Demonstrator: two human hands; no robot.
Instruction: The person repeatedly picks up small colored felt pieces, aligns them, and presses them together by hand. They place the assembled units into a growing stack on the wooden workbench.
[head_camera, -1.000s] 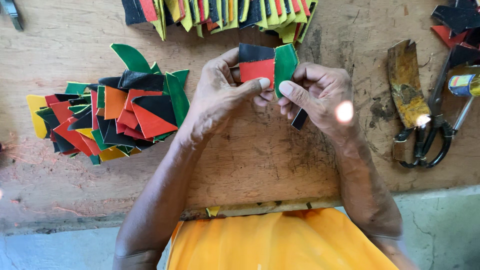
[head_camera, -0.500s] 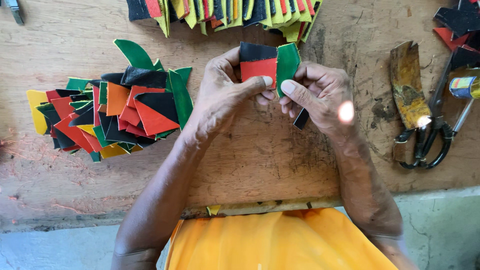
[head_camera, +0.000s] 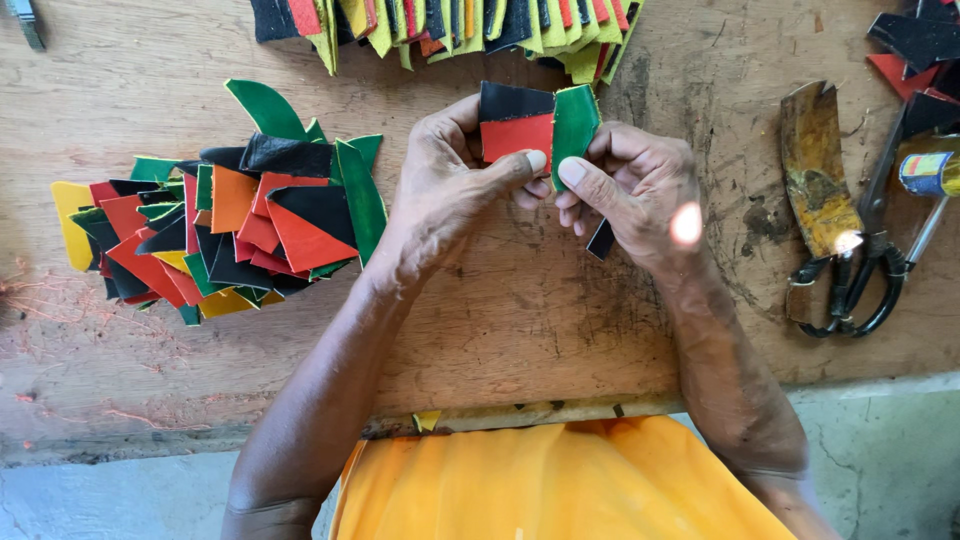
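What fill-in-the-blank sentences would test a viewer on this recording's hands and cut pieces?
1. Both hands, left hand and right hand, hold a joined piece coloured black, red and ____.
2. The loose pile lies on the person's ____ side.
3. The scissors lie on the wooden ____.

Missing words: green; left; table

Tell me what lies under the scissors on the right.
Under the scissors a flat rusty blade lies on the wooden board, crossing beneath them near the handles. The blade's lower end is hidden, so its handle cannot be seen.
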